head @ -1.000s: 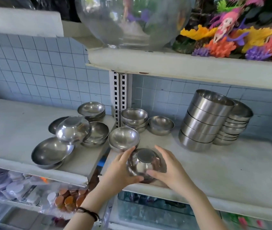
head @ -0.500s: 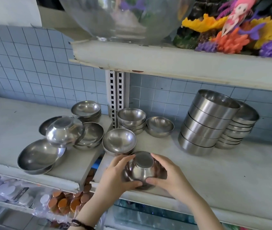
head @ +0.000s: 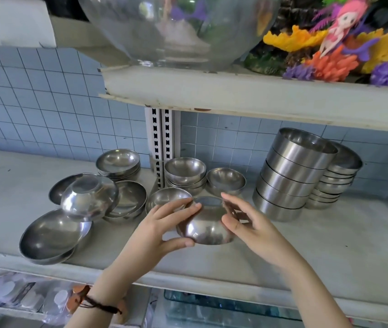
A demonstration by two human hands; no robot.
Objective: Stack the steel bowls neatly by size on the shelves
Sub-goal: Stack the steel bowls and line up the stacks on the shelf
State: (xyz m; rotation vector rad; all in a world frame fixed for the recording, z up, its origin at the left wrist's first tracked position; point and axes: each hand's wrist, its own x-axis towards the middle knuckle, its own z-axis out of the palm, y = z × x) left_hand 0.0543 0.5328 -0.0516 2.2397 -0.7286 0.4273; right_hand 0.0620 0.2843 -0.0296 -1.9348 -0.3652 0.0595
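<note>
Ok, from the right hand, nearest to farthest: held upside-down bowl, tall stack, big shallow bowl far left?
1. Upside-down bowl, in the right hand, centre.
2. Tall stack, to the right, further back.
3. Big shallow bowl, far left, front.

Left hand (head: 162,223) fingers and thumb pinching a steel bowl (head: 207,233), right hand (head: 252,226) cupping its other side
</note>
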